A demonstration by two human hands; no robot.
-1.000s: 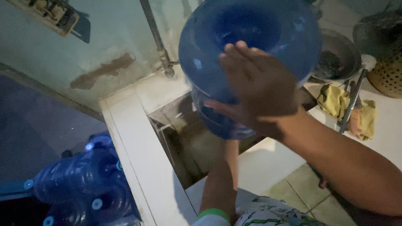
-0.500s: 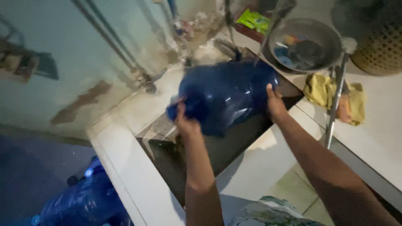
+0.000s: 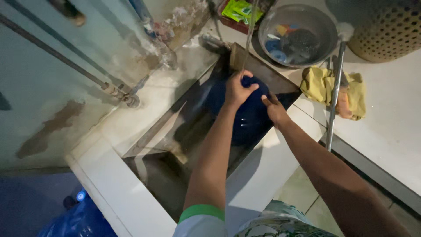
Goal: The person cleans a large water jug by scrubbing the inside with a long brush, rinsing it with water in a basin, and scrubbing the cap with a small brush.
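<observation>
Bottle: a large blue water bottle (image 3: 247,115) now stands low inside the dark sink basin (image 3: 175,145), at the basin's far end; a second ago it was held high above the basin, half a second ago it lay tilted across the rim.
Meaning: the lowering looks finished and the bottle seems placed to take water.
Axis: the long axis appears close to upright, top end up toward the camera; the mouth is hidden under the hand, so this is a judgement.
Water: a thin stream (image 3: 248,37) falls from above the basin onto the bottle's top.
Left hand: the left hand (image 3: 239,89) is curled over the bottle's top, fingers closed on it.
Right hand: the right hand (image 3: 274,107) lies flat on the bottle's shoulder, fingers spread, pressing, not wrapped round.
Beyond the basin: a metal bowl (image 3: 298,35) sits just past the far corner; a yellow cloth (image 3: 322,85) and a metal rod (image 3: 334,90) lie on the counter to the right.
Near side: more blue bottles (image 3: 79,217) rest on the floor left of the basin's near end.
</observation>
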